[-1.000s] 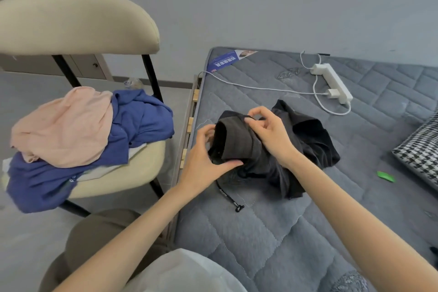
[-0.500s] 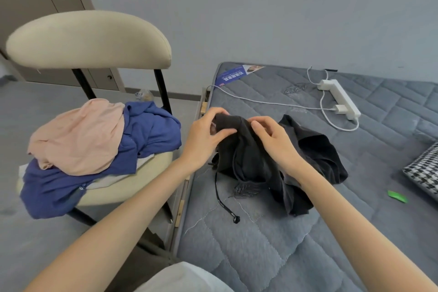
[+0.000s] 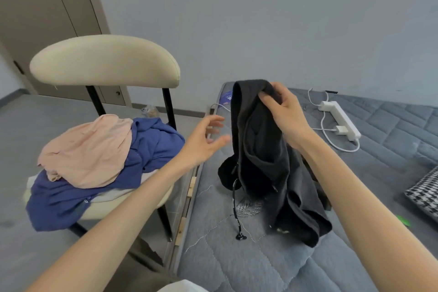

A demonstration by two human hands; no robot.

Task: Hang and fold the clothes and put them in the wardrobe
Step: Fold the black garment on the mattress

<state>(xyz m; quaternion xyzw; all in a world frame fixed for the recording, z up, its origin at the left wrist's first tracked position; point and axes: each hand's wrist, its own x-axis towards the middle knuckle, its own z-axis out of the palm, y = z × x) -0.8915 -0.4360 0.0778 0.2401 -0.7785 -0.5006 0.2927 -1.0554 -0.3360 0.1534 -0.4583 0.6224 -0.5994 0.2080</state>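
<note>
Dark grey clothing (image 3: 260,149) hangs from my right hand (image 3: 284,116), whose fingers and thumb pinch its top edge above the mattress (image 3: 237,268). Its lower folds lie bunched on the quilting, with a black drawstring (image 3: 235,211) trailing down. My left hand (image 3: 203,142) hovers just beside the cloth, fingers spread, holding nothing. On the chair (image 3: 104,61) to my left, a pink garment (image 3: 87,149) lies over a blue garment (image 3: 151,147).
</note>
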